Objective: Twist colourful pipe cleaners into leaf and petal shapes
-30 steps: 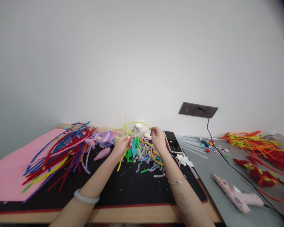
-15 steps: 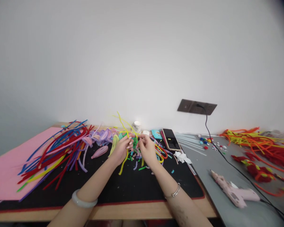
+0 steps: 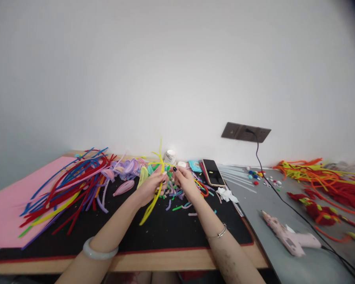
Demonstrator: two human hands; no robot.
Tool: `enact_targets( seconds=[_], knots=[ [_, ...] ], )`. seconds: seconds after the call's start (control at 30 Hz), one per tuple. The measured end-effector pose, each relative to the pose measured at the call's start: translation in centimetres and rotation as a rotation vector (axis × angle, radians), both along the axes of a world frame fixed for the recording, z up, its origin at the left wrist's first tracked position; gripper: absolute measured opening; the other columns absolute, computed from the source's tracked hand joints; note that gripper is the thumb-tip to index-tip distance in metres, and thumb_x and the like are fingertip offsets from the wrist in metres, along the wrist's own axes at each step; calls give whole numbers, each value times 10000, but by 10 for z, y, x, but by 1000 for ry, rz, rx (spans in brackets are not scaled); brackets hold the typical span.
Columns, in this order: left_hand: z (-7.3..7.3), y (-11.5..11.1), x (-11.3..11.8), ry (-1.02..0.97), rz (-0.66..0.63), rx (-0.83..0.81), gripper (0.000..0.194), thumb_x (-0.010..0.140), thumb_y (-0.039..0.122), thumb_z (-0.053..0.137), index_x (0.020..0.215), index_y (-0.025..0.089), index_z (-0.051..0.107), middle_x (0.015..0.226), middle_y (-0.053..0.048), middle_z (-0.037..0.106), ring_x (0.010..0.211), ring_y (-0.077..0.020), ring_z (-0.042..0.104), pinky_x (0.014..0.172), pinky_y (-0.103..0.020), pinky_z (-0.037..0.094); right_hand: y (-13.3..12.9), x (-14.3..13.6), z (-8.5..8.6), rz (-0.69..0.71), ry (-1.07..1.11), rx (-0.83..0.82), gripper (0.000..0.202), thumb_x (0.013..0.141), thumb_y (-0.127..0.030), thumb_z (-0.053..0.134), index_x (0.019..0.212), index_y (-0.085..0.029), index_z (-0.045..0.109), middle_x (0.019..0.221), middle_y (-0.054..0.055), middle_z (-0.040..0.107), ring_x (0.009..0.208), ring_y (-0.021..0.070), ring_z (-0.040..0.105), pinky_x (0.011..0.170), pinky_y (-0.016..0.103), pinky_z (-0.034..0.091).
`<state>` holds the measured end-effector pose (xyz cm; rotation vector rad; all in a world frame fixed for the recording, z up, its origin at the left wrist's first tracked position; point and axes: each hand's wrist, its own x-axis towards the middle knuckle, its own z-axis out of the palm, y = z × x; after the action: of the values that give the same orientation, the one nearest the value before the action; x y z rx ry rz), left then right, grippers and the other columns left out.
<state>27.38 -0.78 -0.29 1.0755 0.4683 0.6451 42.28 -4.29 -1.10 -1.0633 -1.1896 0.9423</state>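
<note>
The stems (image 3: 149, 210) are thin, fuzzy and bright yellow, gathered in a loose crossing bundle nearer the viewer than the cup (image 3: 170, 157). Just left of the cup, one end stands almost upright, its blurred tip above the cup's rim; a shorter one slants leftward, and another runs nearly level, below the cup. The lower ends hang close together, curving down and left, well apart from the cup.

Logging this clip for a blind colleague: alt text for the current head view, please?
A person's left hand grips yellow fuzzy strands above a black mat, the right hand close by. Multicoloured strands lie to the left; a phone and a pink glue gun lie to the right.
</note>
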Motion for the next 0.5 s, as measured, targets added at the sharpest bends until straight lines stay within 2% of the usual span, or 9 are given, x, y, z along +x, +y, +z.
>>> enact_targets(
  seconds=[0.07, 0.17, 0.27, 0.37, 0.5],
  knots=[
    [0, -4, 0, 58, -140, 9, 326, 768, 401, 667, 647, 153, 494, 603, 16, 480, 511, -73, 432, 462, -184, 349, 2, 4, -2, 119, 112, -107, 362, 783, -541, 596, 805, -180, 603, 496, -60, 415, 382, 58, 294, 365, 200, 156],
    [-7, -7, 2, 114, -257, 13, 318, 804, 398, 619, 642, 148, 508, 634, -23, 543, 551, -110, 504, 510, -229, 416, 4, 8, -5, 188, 243, -158, 317, 711, -465, 709, 792, -172, 619, 464, -79, 374, 383, 45, 269, 364, 185, 134],
    [-17, -4, 3, 81, -335, -65, 342, 863, 399, 543, 630, 167, 447, 512, 38, 426, 423, -69, 381, 461, -212, 373, 5, 10, -7, 108, 324, -102, 287, 625, -335, 793, 762, -165, 606, 504, -74, 460, 377, 27, 275, 345, 173, 157],
    [-24, 0, 4, 48, -354, -181, 313, 888, 371, 523, 668, 183, 403, 487, 86, 312, 382, -43, 249, 413, -170, 297, 7, 11, -7, 61, 333, -72, 286, 611, -304, 799, 727, -166, 577, 551, -48, 561, 375, 39, 380, 339, 168, 258],
    [-24, 1, 6, 66, -317, -243, 292, 912, 401, 490, 726, 189, 414, 499, 96, 287, 377, -42, 219, 390, -153, 242, 8, 10, -9, 45, 320, -110, 327, 591, -313, 811, 675, -172, 528, 581, -13, 627, 456, 91, 545, 398, 179, 392]
  ],
)
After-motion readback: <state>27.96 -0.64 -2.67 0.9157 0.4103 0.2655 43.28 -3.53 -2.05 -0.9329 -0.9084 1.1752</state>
